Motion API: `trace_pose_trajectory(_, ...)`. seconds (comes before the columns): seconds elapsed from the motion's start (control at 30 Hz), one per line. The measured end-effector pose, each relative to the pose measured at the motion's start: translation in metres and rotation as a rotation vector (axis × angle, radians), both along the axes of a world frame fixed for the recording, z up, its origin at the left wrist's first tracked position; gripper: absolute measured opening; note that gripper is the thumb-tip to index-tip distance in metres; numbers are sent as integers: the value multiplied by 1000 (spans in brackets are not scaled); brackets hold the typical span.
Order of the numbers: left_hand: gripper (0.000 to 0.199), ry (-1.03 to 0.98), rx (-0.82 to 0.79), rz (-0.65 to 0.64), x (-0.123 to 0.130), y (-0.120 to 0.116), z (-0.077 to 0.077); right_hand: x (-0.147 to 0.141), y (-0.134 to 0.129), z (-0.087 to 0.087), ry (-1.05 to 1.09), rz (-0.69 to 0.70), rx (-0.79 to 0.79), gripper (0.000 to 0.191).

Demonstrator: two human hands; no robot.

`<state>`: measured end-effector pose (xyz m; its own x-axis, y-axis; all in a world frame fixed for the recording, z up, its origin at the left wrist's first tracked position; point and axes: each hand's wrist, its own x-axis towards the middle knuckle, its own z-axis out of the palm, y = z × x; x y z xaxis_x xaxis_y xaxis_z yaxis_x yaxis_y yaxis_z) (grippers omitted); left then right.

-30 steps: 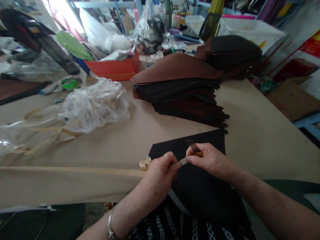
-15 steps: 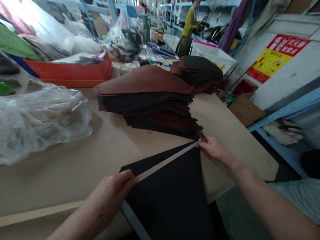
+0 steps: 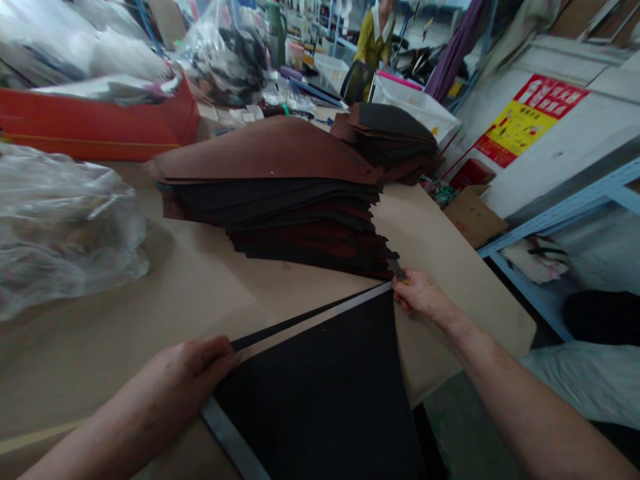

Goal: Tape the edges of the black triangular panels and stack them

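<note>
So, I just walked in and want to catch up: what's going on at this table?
A person is holding a pale strip taut along the edge of a black sheet, with the left hand at one end and the right hand at the other. The sheet lies on a tan table, just below a tall stack of brown and black sheets. Another person stands in the background.

Zero luck on actual reading, tbh. Just a red-and-yellow warning-style poster [image 3: 530, 120] on the white wall [image 3: 565, 177], rows of printed characters and little pictures, all way too small and blurry to make out.
</note>
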<state>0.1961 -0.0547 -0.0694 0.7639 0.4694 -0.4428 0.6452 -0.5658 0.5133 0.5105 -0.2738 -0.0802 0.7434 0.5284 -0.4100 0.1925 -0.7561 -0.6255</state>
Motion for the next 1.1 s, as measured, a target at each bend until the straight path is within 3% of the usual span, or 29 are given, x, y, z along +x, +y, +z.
trace_pose_trajectory(0.27,36,92,37,-58,9,5,3,-2,5,3,-131,102,-86,15)
trace_pose_trajectory(0.47,35,75,71,-71,7,5,0,1,2,0,-446,246,-134,17)
trace_pose_trajectory(0.67,32,73,72,-75,2,8,12,0,-3,-4,-565,392,-124,17)
trace_pose_trajectory(0.97,33,107,66,-22,-33,24,29,13,-8,-15,-602,460,-157,24)
trace_pose_trajectory(1.1,34,103,-57,109,-68,43,35,11,-6,-10,-609,453,-236,25)
